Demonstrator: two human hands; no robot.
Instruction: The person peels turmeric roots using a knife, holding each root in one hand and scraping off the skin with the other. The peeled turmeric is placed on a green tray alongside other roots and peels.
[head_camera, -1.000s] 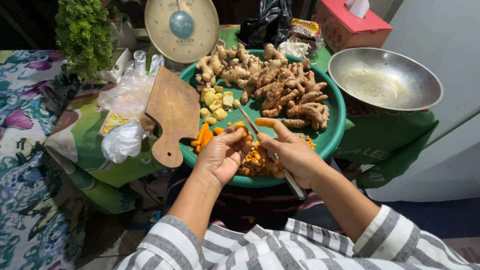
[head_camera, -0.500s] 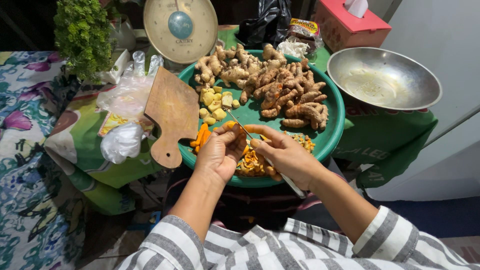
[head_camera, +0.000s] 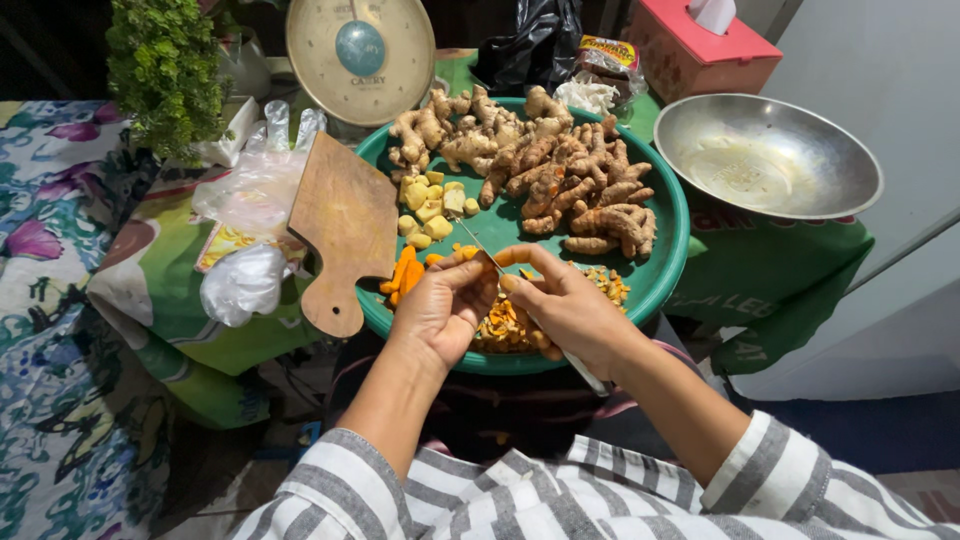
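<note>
Furthest left of the fingers stands a leafy green bunch (head_camera: 165, 70), then crumpled clear plastic bags (head_camera: 245, 235) and a wooden cutting board (head_camera: 345, 230) leaning on the rim of the green tray (head_camera: 668, 255). Just left of the fingers lie peeled orange pieces (head_camera: 405, 275), with pale yellow chunks (head_camera: 430, 205) beyond them. The left hand (head_camera: 445, 310) has its fingers curled closed around a small orange turmeric root (head_camera: 470, 255), pinched at the fingertips. Touching it, the right hand (head_camera: 565, 310) grips a thin knife (head_camera: 585, 372), blade lying against the root. Beneath both hands sits a heap of peelings (head_camera: 505, 330); beyond the fingers, unpeeled roots (head_camera: 560, 185). Far right rests a metal bowl (head_camera: 765, 155).
</note>
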